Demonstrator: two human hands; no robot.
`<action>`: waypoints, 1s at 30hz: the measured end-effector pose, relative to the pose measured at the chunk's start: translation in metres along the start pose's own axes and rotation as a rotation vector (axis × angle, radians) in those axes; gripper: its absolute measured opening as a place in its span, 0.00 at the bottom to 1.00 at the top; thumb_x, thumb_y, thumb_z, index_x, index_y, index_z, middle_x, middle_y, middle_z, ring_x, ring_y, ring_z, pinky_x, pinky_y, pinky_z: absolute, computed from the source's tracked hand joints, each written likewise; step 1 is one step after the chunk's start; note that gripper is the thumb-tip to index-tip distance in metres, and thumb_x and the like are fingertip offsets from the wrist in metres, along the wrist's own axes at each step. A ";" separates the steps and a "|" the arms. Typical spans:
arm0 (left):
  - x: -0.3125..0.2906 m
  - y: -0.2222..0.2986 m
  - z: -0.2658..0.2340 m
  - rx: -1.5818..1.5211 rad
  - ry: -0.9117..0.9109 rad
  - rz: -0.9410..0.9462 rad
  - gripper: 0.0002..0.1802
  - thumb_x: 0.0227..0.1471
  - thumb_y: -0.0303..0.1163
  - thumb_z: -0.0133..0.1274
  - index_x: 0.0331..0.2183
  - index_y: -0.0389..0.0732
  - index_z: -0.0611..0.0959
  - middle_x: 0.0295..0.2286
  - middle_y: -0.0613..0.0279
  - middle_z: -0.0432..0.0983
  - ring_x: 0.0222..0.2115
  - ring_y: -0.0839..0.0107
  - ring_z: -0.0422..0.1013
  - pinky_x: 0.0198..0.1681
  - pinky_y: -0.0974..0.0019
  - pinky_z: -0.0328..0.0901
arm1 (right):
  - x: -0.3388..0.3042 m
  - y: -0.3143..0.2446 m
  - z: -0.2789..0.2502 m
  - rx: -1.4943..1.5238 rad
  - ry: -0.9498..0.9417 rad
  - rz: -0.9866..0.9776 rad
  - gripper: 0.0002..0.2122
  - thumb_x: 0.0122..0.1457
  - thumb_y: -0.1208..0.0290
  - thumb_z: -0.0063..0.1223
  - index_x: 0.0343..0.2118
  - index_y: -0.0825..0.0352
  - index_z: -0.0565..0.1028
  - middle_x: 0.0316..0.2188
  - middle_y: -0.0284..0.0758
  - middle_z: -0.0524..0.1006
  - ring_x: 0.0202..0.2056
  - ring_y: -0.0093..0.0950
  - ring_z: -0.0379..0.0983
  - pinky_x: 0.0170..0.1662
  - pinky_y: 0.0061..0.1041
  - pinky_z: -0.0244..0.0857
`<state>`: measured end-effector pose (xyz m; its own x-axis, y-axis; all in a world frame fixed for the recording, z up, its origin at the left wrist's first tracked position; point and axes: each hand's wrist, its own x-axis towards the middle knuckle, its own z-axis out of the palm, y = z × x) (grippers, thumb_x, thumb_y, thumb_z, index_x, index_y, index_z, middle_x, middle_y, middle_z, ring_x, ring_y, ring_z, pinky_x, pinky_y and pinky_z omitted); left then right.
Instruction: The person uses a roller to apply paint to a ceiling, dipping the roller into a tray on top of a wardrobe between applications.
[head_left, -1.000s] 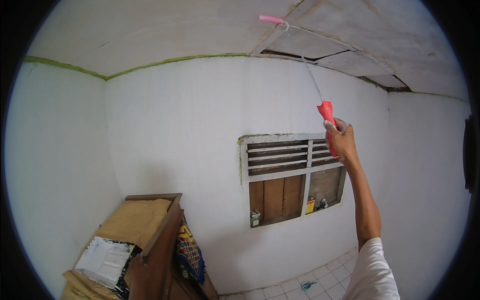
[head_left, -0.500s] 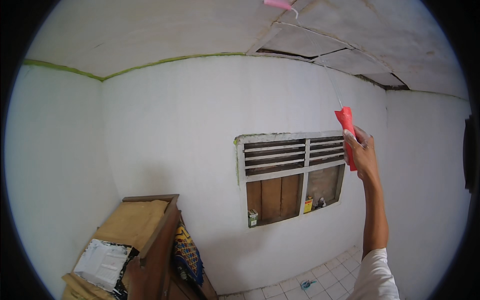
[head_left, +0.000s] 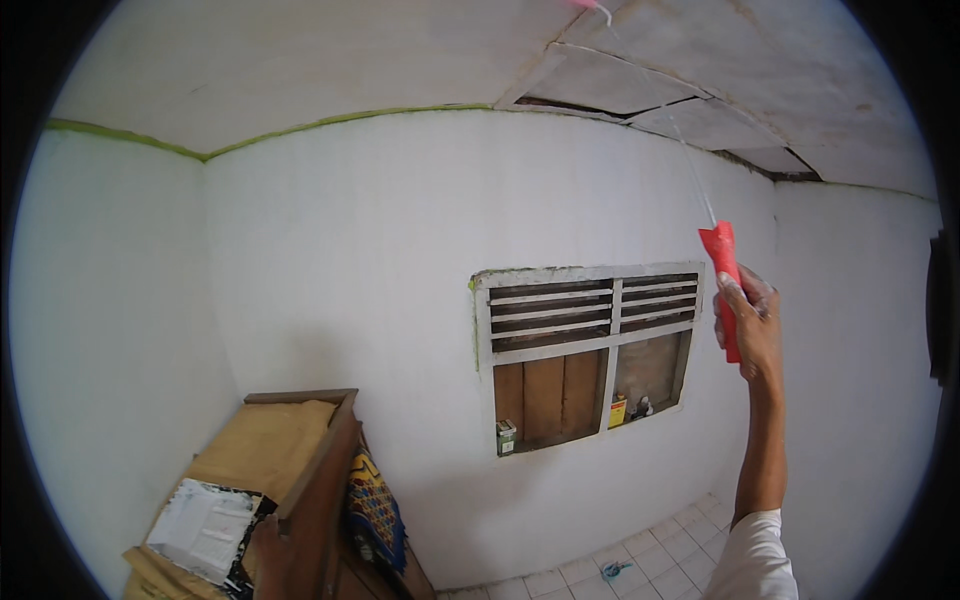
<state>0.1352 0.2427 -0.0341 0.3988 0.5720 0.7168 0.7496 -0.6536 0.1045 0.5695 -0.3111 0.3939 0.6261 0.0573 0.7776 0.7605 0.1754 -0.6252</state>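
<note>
My right hand (head_left: 752,312) is raised at the right, its fingers wrapped round the red handle of a paint roller (head_left: 722,250). The thin metal rod slants up and left to a pink roller sleeve (head_left: 583,3), mostly cut off by the top edge, by the ceiling. Pale paint smears mark the fingers. At lower left, my left hand (head_left: 268,552) shows dimly beside a paint tray (head_left: 205,525) coated with white paint, near the cabinet's edge; its fingers are hard to make out. The tray lies on brown cardboard (head_left: 262,440) atop a wooden cabinet (head_left: 322,500).
The ceiling (head_left: 330,50) has sagging panels and dark gaps. A louvred window (head_left: 550,350) in the white wall holds a small green can (head_left: 506,436) and a yellow box (head_left: 618,410). Patterned cloth (head_left: 375,500) hangs beside the cabinet. A bluish thing (head_left: 613,571) lies on floor tiles.
My right hand has moved slightly right and down with the paint roller, and the pink sleeve has shifted right and further out of the top edge. The tray has stayed put.
</note>
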 end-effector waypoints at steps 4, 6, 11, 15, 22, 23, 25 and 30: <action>-0.002 -0.009 0.003 -0.075 0.017 -0.018 0.28 0.41 0.30 0.50 0.47 0.31 0.73 0.44 0.41 0.71 0.45 0.45 0.66 0.49 0.46 0.60 | -0.003 -0.005 0.000 -0.030 -0.027 0.012 0.13 0.61 0.67 0.49 0.42 0.71 0.74 0.16 0.26 0.66 0.13 0.15 0.60 0.15 0.17 0.55; -0.004 -0.009 0.000 -0.095 0.007 -0.032 0.27 0.41 0.29 0.49 0.47 0.31 0.73 0.43 0.41 0.71 0.44 0.44 0.66 0.48 0.45 0.60 | 0.007 0.005 0.012 -0.036 -0.037 0.004 0.13 0.61 0.67 0.48 0.42 0.71 0.74 0.16 0.26 0.66 0.12 0.15 0.60 0.15 0.18 0.55; 0.004 0.006 -0.011 -0.145 -0.051 -0.008 0.27 0.42 0.29 0.49 0.48 0.31 0.72 0.45 0.42 0.70 0.45 0.44 0.65 0.49 0.45 0.59 | 0.050 0.023 0.047 -0.085 -0.094 0.010 0.13 0.61 0.67 0.48 0.43 0.72 0.73 0.16 0.27 0.66 0.12 0.16 0.60 0.15 0.18 0.56; 0.006 0.006 -0.011 -0.125 -0.014 0.027 0.28 0.42 0.28 0.49 0.48 0.32 0.71 0.45 0.43 0.69 0.45 0.44 0.64 0.49 0.45 0.59 | 0.076 0.054 0.072 -0.037 -0.105 0.017 0.14 0.60 0.66 0.51 0.43 0.72 0.73 0.16 0.28 0.67 0.12 0.16 0.60 0.14 0.19 0.56; 0.002 0.003 -0.014 -0.127 -0.039 -0.010 0.29 0.39 0.26 0.52 0.48 0.32 0.72 0.46 0.43 0.70 0.46 0.44 0.64 0.50 0.45 0.58 | 0.063 0.060 0.101 -0.089 -0.108 -0.006 0.16 0.60 0.68 0.51 0.46 0.74 0.71 0.16 0.28 0.66 0.12 0.17 0.62 0.14 0.20 0.56; -0.001 0.000 -0.013 -0.137 -0.033 -0.009 0.29 0.39 0.26 0.52 0.48 0.32 0.72 0.46 0.42 0.70 0.46 0.44 0.64 0.51 0.45 0.58 | 0.053 0.067 0.104 -0.049 -0.128 0.004 0.15 0.60 0.69 0.51 0.46 0.74 0.71 0.16 0.28 0.66 0.12 0.17 0.61 0.13 0.20 0.56; 0.004 0.010 -0.019 -0.147 -0.065 -0.050 0.29 0.39 0.26 0.52 0.48 0.31 0.72 0.46 0.42 0.69 0.47 0.44 0.64 0.51 0.45 0.58 | 0.038 0.076 0.106 -0.044 -0.132 0.043 0.13 0.60 0.70 0.50 0.44 0.73 0.72 0.15 0.27 0.65 0.11 0.16 0.60 0.12 0.21 0.54; 0.010 0.018 -0.023 -0.087 0.070 0.038 0.24 0.40 0.25 0.50 0.44 0.31 0.75 0.37 0.42 0.73 0.40 0.44 0.68 0.45 0.48 0.62 | 0.053 0.100 0.126 -0.002 -0.175 0.075 0.11 0.60 0.71 0.49 0.41 0.73 0.73 0.15 0.27 0.65 0.11 0.17 0.60 0.12 0.20 0.54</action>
<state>0.1407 0.2254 -0.0094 0.3858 0.5118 0.7676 0.6849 -0.7163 0.1333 0.6568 -0.1671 0.3809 0.6420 0.2401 0.7281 0.7129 0.1623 -0.6822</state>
